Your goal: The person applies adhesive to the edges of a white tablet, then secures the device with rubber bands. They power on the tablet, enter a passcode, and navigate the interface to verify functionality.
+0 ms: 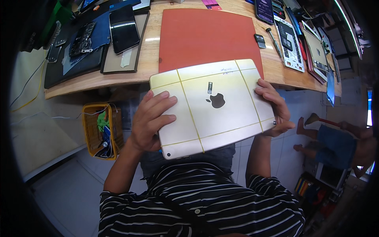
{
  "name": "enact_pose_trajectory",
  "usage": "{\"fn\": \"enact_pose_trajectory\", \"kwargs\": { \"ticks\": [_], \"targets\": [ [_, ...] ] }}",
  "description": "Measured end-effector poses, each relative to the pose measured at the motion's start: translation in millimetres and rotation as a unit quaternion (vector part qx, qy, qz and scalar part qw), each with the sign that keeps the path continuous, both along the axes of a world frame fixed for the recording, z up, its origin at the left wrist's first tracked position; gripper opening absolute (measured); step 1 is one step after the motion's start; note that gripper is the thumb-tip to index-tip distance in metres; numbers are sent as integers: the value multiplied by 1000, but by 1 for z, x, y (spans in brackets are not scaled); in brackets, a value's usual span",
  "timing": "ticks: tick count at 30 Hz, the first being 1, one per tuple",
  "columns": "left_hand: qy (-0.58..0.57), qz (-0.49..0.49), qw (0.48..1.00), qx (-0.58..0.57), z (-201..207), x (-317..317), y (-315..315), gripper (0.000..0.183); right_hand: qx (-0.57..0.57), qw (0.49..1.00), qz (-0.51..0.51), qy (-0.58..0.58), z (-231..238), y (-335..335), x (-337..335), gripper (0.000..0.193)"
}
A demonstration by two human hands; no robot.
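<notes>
Between my two hands is a silver tablet (229,118), its back turned up. Thin yellow rubber bands (191,112) run across it both ways, and a small dark sticker (209,87) sits near its middle. My left hand (152,118) grips the left edge with fingers over the back. At the right edge my right hand (276,104) holds on, its fingertips on the back near the corner. The tablet is tilted, in front of the bench edge, its far side overlapping an orange-red mat (207,35). The side facing down is hidden.
A black phone (124,29) lies on an open tray (136,59) at the left of the wooden bench (152,43). Rightward are a screwdriver (274,42), an opened white device (289,43) and stacked tablets (316,51). Below stands a yellow basket (90,134). Another person (339,144) is at right.
</notes>
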State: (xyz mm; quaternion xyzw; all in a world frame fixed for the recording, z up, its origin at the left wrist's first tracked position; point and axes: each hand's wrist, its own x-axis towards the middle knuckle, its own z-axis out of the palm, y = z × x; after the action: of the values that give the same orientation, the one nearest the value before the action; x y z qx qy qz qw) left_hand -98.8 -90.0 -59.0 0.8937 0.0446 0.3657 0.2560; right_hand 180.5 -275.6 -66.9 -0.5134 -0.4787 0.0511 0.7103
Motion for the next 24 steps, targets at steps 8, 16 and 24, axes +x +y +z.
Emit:
{"fn": "enact_pose_trajectory", "kwargs": {
  "ticks": [8, 16, 24],
  "targets": [
    [-3, 2, 1000, 1, 0, 1, -1, 35, 7, 1000, -3, 3, 2, 1, 0, 106],
    [-3, 13, 1000, 1, 5, 1, -1, 33, 6, 1000, -14, -3, 7, 3, 0, 105],
    [-20, 19, 1000, 3, 15, 4, -1, 32, 8, 999, 25, -22, 13, 0, 7, 107]
  ]
}}
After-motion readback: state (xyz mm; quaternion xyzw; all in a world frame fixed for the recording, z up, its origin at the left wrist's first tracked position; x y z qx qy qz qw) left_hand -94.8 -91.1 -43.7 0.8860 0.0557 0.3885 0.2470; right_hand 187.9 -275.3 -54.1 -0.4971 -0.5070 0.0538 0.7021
